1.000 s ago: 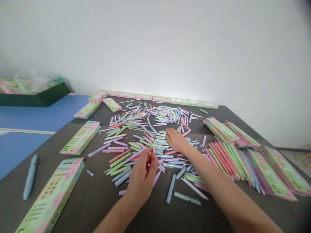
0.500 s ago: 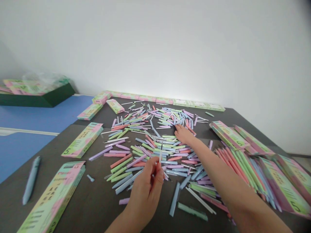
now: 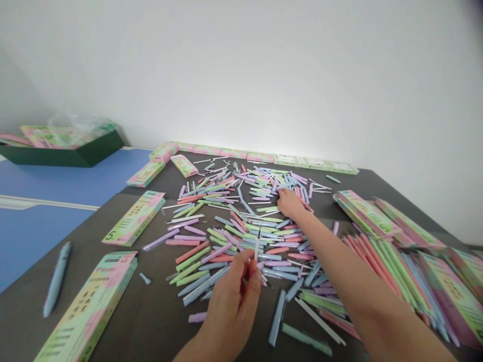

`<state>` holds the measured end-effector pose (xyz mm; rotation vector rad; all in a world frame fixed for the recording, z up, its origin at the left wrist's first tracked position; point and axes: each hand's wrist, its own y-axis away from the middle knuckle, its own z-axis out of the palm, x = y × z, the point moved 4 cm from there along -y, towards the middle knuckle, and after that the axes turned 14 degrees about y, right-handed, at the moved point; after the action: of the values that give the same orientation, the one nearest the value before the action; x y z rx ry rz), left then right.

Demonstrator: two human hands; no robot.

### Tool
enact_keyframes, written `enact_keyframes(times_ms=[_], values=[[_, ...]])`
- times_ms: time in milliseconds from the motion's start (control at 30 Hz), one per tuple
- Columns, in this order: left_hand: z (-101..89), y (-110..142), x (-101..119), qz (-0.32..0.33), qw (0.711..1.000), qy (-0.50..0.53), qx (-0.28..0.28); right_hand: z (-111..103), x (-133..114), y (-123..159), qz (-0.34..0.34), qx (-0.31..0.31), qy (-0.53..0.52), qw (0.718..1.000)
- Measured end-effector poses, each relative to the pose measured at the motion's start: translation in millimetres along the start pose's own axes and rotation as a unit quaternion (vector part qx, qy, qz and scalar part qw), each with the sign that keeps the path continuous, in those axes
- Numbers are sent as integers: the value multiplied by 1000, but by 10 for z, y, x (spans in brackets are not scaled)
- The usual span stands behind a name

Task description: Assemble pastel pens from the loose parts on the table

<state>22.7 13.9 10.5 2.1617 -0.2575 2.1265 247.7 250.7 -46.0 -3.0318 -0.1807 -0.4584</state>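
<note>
In the near middle, my left hand (image 3: pixel 236 296) is closed, pinching a pen refill (image 3: pixel 257 250) upright between thumb and fingers. It is a thin white tube with a dark tip, and a bit of coral red shows at its base. Farther out, my right hand (image 3: pixel 290 203) reaches into the far part of a heap of pastel pen parts (image 3: pixel 211 193). Its fingers are bunched down among the pieces, and whatever they grip is hidden. Loose barrels, caps and white refills in green, blue, purple and coral lie around both hands.
Printed pen boxes (image 3: pixel 134 218) line the left side and the back edge. At right, a row of sorted pens (image 3: pixel 392 271) lies beside more boxes (image 3: pixel 366 213). One blue pen (image 3: pixel 57 279) rests at far left. A dark green tray (image 3: pixel 90 151) stands on the blue surface (image 3: pixel 124 158).
The whole view has shifted slightly, so things sit farther right. My right hand's fingers have drawn together at the same part of the heap. My left hand still pinches the refill.
</note>
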Motion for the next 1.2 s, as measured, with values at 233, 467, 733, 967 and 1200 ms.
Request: enact_keyframes(times_ms=[233, 467, 733, 967, 1200], values=[[8, -8, 18, -4, 1000, 6, -8, -56, 67, -4, -15, -4, 9, 1000], [8, -8, 3, -3, 1000, 2, -6, -109, 80, 2, -29, 6, 4, 1000], [4, -15, 24, 2, 1000, 1, -9, -92, 33, -23, -79, -1, -3, 997], [4, -27, 53, -10, 1000, 5, -21, -140, 62, 102, -77, 2, -22, 997], [6, -24, 51, -3, 1000, 5, -25, -190, 96, 241, -70, 21, -49, 996]])
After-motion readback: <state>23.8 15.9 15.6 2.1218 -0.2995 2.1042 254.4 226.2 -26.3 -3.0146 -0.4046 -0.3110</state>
